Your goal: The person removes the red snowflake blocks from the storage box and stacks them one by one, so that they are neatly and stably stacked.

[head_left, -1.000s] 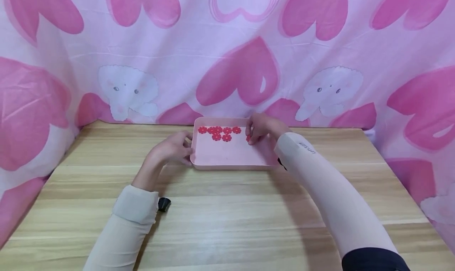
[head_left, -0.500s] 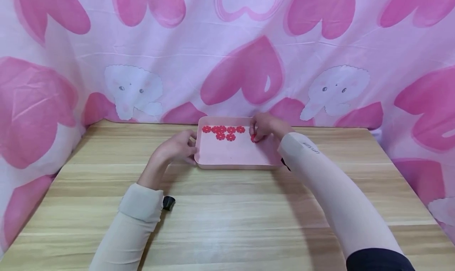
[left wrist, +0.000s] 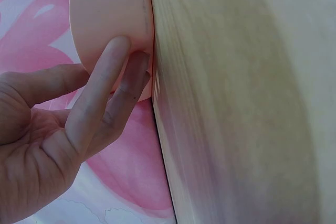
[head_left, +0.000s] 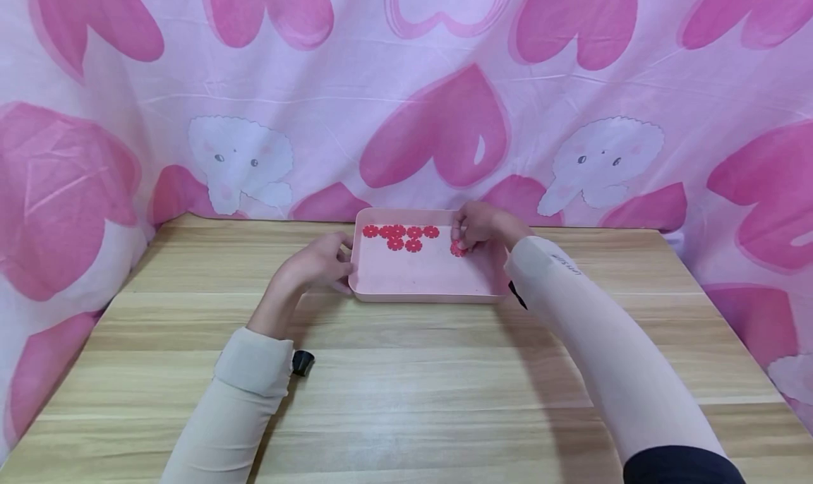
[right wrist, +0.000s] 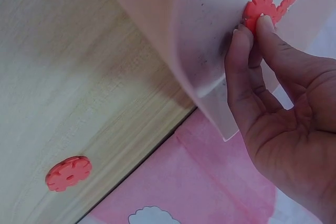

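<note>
A shallow pink tray (head_left: 413,279) lies on the table by the back curtain. My right hand (head_left: 480,224) reaches over the tray's right part and pinches a red flower-shaped plastic piece (right wrist: 260,8) between thumb and fingertips, low over the tray floor. Whether the piece touches the floor, I cannot tell. Several matching red flower pieces (head_left: 413,245) lie along the back left of the tray, some touching or overlapping. At the tray's left wall, my left hand (left wrist: 73,114) rests its extended fingers (left wrist: 113,59) on the outside.
In the right wrist view, more red flower-shaped plastic (right wrist: 69,173), seemingly stacked, lies on the wooden table (head_left: 394,385) outside the tray. The arm hides it from the head view. A pink heart-patterned curtain (head_left: 438,131) hangs behind the table's back edge.
The head view has shifted slightly. My right hand's fingers have drawn a little right and up, so more of the pinched red piece shows. The left hand stays at the tray's wall.
</note>
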Tool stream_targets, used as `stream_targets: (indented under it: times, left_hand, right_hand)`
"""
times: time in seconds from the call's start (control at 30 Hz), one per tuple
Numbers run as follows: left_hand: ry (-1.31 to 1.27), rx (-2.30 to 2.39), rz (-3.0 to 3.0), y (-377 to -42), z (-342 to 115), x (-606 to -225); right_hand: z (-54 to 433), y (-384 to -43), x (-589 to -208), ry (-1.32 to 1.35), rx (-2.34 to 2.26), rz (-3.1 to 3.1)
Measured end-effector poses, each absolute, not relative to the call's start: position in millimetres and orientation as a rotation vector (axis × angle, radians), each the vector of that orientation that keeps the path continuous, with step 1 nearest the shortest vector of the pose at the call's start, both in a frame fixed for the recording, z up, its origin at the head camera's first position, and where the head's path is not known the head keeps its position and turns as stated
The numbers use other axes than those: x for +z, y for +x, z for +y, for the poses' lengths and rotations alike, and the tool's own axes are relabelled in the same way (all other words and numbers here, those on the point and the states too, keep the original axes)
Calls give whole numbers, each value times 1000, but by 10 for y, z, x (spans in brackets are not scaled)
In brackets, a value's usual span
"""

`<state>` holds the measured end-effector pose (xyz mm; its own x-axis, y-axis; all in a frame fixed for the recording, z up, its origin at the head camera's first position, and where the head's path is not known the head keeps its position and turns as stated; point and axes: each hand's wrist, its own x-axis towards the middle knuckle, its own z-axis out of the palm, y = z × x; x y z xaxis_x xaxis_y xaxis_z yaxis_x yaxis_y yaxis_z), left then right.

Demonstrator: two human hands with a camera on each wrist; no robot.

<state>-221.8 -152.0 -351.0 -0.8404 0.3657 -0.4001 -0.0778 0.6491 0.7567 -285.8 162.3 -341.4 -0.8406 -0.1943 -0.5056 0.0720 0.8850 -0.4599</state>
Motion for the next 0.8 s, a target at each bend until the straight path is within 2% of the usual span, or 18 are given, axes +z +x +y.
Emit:
stream_targets:
  times: [0.8]
  left_hand:
    - [228,1124,2336,-2198,-1519,-3494]
  right_hand:
    - [1881,-2829,-3209,-180,-735,2457]
